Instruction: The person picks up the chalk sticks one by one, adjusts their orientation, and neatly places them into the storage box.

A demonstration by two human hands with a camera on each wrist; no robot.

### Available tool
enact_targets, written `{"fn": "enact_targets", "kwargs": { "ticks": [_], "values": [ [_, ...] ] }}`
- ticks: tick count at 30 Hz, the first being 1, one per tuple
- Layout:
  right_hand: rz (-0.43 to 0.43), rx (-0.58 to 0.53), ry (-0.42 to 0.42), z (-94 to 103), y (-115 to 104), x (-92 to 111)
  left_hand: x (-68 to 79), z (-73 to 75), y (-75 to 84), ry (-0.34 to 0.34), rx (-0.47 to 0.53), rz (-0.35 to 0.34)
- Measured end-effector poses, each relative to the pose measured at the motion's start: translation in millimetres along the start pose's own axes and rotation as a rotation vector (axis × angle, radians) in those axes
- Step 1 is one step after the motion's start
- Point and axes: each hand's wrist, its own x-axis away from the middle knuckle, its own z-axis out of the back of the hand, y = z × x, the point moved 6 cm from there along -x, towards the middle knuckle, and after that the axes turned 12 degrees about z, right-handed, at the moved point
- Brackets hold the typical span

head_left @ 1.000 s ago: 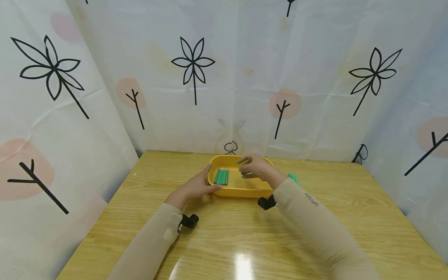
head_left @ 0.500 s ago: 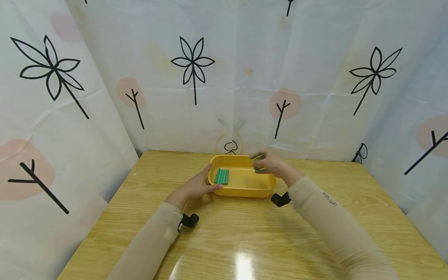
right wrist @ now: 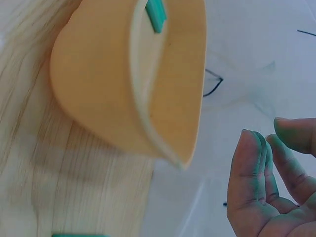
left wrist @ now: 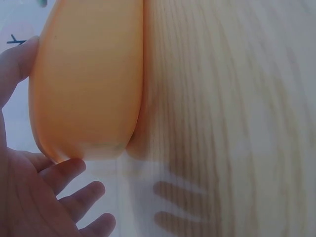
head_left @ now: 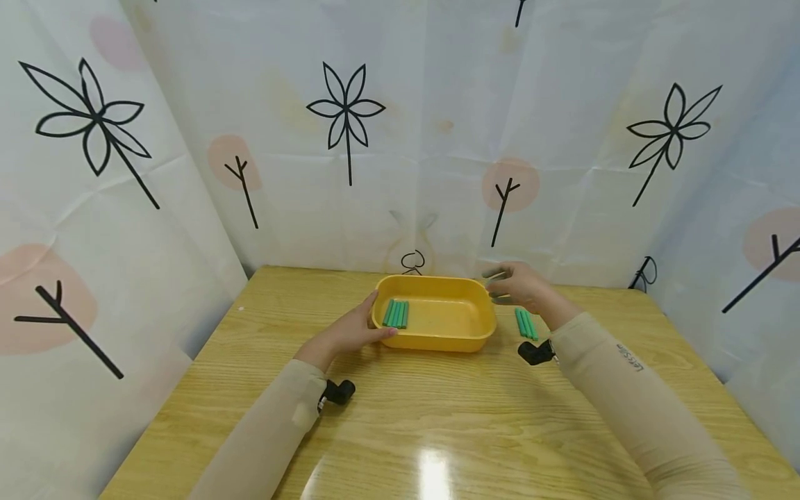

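A yellow plastic basin (head_left: pixel 444 343) stands toward the back of the table. Several green sticks (head_left: pixel 396 314) lie side by side at its left end. My left hand (head_left: pixel 346 335) holds that end, thumb over the near rim and fingers round the outer wall (left wrist: pixel 89 79). Past the basin's right end hovers my right hand (head_left: pixel 523 286), its fingers loosely bent and nothing between them. Greenish marks show on its fingers (right wrist: pixel 247 168) in the right wrist view. A few more green sticks (head_left: pixel 526 324) lie on the table just below this hand.
The wooden table (head_left: pixel 400 410) ends at a white curtain (head_left: pixel 425 139) printed with flowers and trees. Black wrist cameras (head_left: pixel 338 392) stick out from both sleeves. A black cord (head_left: pixel 642 276) shows at the table's back right corner.
My right hand has moved right, from over the basin to beyond its right end, uncovering the green sticks on the table. The left hand keeps its hold on the basin.
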Motion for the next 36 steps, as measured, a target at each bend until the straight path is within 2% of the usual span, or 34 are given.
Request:
{"fn": "enact_targets", "kwargs": {
  "ticks": [10, 21, 28, 36],
  "values": [
    [-0.038, 0.039, 0.015, 29.0, 25.5, 16.6, 1.0, 1.1, 2.1, 0.002, -0.007, -0.013],
    [-0.094, 0.053, 0.042, 42.1, 65.3, 19.9, -0.3, 2.0, 0.3, 0.009, -0.006, -0.013],
    [-0.074, 0.112, 0.055, 49.2, 83.5, 19.5, -0.3, 1.2, -0.2, 0.009, -0.006, -0.016],
    [-0.144, 0.115, 0.086, 56.4, 101.1, 23.8, 0.8, 1.8, 2.3, 0.009, -0.006, -0.022]
  ]
}}
